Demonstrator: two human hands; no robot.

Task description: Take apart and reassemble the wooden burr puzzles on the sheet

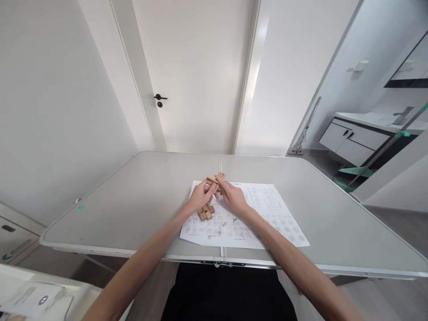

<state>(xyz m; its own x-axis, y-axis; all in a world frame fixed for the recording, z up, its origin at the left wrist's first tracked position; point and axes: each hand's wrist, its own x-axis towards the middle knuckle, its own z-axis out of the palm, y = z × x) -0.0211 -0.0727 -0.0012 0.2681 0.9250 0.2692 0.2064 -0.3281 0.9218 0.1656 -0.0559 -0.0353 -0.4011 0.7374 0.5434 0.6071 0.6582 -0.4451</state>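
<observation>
My left hand [200, 195] and my right hand [231, 194] meet above a printed sheet. Between their fingers are small wooden puzzle pieces [212, 180], one lying crosswise at the fingertips and another end [221, 175] sticking up behind the right fingers. Both hands are closed on these pieces; how the pieces fit together is partly hidden by the fingers. Just below my left hand, several notched wooden blocks [205, 214] lie in a cluster on the paper sheet [267, 214]. Rows of small printed figures cover the sheet.
The grey folding table [143, 196] has a centre seam and a metal rim. Beyond it stands a white door [197, 80] with a black handle [160, 97]. A washbasin cabinet [354, 138] and a mop [302, 138] are to the right; a white surface [80, 294] is at lower left.
</observation>
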